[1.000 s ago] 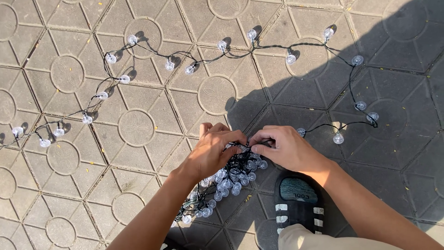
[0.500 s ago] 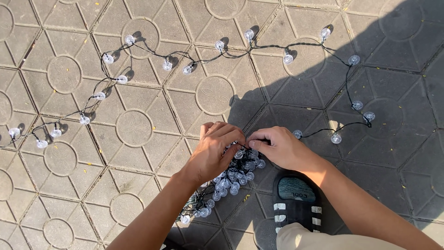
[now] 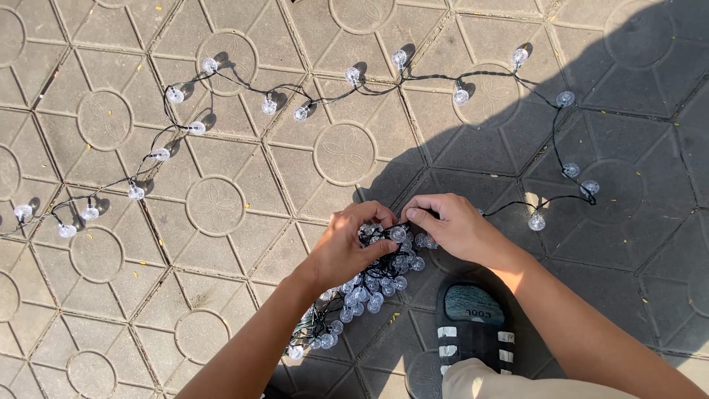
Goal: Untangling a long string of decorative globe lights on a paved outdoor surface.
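A tangled bundle of string lights (image 3: 369, 284), clear round bulbs on dark wire, lies on the paved ground (image 3: 244, 155) just in front of the person. The left hand (image 3: 347, 247) is curled over the top of the bundle, gripping bulbs and wire. The right hand (image 3: 450, 225) pinches the wire at the same spot, fingertips touching the left's. From there a loose strand (image 3: 354, 77) runs away across the patterned paving stones in a wide loop. A black sandal (image 3: 473, 325) with white stripes stands just beside the bundle.
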